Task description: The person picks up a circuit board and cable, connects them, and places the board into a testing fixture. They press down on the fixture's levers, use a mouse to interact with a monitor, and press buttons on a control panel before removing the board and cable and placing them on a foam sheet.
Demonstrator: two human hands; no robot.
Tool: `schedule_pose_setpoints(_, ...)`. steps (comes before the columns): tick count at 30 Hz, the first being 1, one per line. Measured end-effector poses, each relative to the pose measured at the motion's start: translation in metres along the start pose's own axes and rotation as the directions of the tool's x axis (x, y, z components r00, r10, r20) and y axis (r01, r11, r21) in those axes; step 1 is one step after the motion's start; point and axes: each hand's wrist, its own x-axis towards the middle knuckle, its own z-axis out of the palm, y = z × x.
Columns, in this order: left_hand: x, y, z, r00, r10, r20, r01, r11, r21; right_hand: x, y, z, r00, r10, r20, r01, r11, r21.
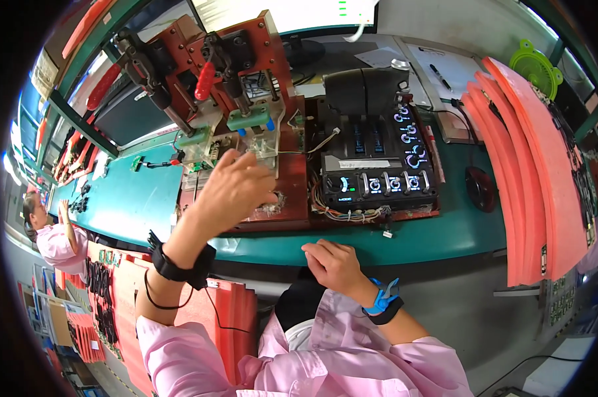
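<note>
My left hand (pixel 236 188), with a black strap (pixel 183 264) on its wrist, reaches over the red test fixture (pixel 289 185). Its fingers are bent down beside a clear plate, and I cannot make out what they hold, if anything. Above it stand two toggle clamps with red handles (pixel 205 81) and green pressing blocks (pixel 249 117). My right hand (pixel 335 261) lies at the front edge of the green bench, fingers curled in and holding nothing visible. Right of the fixture is a black control panel (pixel 378 165) with lit dials and switches, its coloured wires (pixel 352 213) showing along the front.
Upright pink foam sheets (pixel 517 172) stand on the right, next to a black mouse (pixel 478 188). A monitor (pixel 285 14) is at the back. A small green circuit board (pixel 137 163) lies on the bench (pixel 140 205) at left. Another person (pixel 57 238) sits far left.
</note>
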Motion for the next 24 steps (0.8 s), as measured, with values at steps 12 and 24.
schedule_pose_setpoints(12,0.002,0.007,0.001,0.995,0.093,-0.023,-0.090,0.990,0.106,-0.005,0.000,-0.006,0.999,-0.035,0.005,0.035,0.999,0.000)
schedule_pose_setpoints(24,-0.040,0.105,0.065,0.911,-0.313,-0.267,0.161,0.868,-0.470,0.011,-0.004,-0.046,0.960,-0.006,0.280,-0.050,0.980,0.191)
